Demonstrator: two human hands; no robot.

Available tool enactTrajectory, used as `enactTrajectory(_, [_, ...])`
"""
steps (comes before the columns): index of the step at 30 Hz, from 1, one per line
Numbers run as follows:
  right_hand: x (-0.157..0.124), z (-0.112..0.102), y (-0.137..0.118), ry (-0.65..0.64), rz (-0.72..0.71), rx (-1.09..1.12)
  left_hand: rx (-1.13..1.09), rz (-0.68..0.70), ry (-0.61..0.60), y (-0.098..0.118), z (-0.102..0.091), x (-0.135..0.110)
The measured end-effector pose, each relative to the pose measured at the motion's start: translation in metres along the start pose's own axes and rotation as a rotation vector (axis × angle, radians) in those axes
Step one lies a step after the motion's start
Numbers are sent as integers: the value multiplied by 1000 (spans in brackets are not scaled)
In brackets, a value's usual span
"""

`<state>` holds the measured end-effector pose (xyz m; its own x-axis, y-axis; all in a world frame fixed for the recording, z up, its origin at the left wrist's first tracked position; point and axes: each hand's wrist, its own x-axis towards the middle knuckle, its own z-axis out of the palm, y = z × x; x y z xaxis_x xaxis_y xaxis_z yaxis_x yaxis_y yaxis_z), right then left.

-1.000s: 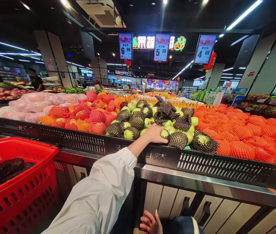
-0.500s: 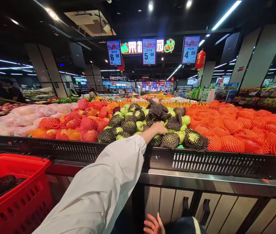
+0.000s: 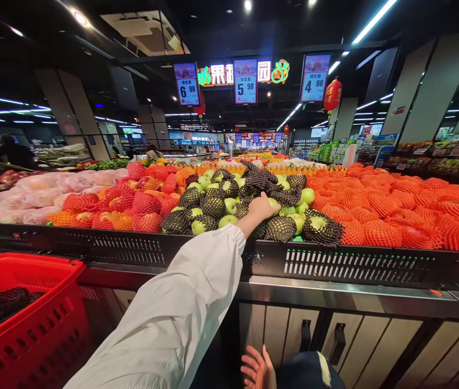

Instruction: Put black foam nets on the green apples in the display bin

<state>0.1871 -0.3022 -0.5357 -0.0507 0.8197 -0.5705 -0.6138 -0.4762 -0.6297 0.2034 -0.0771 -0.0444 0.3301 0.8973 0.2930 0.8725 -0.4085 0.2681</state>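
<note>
My left hand (image 3: 260, 207), at the end of a white sleeve, reaches into the pile of green apples. Its fingers are curled round a bare green apple (image 3: 273, 203), part of which shows past them. Around it lie more green apples, several in black foam nets, such as the netted apple (image 3: 280, 229) just in front. Empty-looking black nets (image 3: 258, 177) are heaped behind the hand. Low at the bottom edge, my right hand (image 3: 258, 368) is held with its fingers apart and nothing in it, beside dark blue cloth.
A red shopping basket (image 3: 57, 302) with black netting in it stands at the left. The black slotted rail (image 3: 359, 266) edges the display. Orange-netted fruit (image 3: 383, 216) lies to the right, red-netted apples (image 3: 146, 204) to the left. Below are cabinet doors (image 3: 278, 329) with black handles.
My left hand has closed round a green apple, which now shows at its fingers. The view has shifted slightly; my right hand stays low with fingers apart.
</note>
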Motion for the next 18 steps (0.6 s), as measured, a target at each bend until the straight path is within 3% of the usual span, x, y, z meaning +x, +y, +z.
enactTrajectory(3, [-6,4,0,16,-24,-12,-52,-11,121,0,-1,-7])
enactTrajectory(7, [-10,8,0,20,-17,-7,-40,203,248,-3,0,-13])
enactTrajectory(10, [-13,11,1,28,-27,-1,27,343,197,-2,2,-12])
enactTrajectory(15, [-15,11,1,57,-41,2,12,412,91,0,7,-4])
enactTrajectory(18, [-13,8,1,55,-46,-10,-173,363,175,-3,8,-1])
